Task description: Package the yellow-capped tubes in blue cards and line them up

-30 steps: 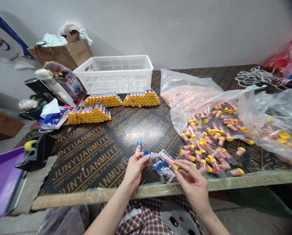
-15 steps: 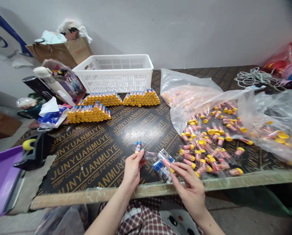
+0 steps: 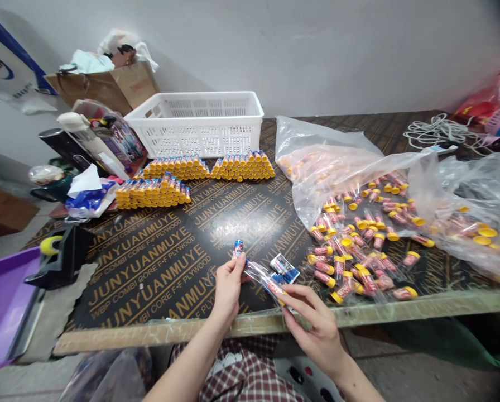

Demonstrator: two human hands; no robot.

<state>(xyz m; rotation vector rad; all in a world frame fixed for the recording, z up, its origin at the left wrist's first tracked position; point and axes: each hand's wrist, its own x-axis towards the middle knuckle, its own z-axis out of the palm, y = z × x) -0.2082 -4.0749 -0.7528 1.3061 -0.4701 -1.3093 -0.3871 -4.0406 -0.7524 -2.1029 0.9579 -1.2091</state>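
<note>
My left hand (image 3: 228,285) pinches a small tube with a blue label (image 3: 238,248), held upright between thumb and fingers. A clear tube with a yellow cap and red-and-white contents (image 3: 274,286) is gripped by my right hand (image 3: 315,321) at its capped end. Its other end slants up toward my left fingers, where clear plastic (image 3: 256,269) shows; whether that is part of the tube I cannot tell. Just beyond my right hand lie several blue-and-white printed labels (image 3: 285,268) on the dark plywood table (image 3: 149,290).
A pile of clear yellow-capped tubes (image 3: 367,240) spreads at the right, partly under plastic bags (image 3: 325,139). Stacks of blue-labelled tubes (image 3: 153,192) stand before a white basket (image 3: 203,131). A tape dispenser (image 3: 61,257) is at the left, cords (image 3: 442,134) at the back right.
My right hand has moved left and slightly down with the clear tube, off the labels and closer to my left hand. The left hand stays almost in place with its blue-labelled tube.
</note>
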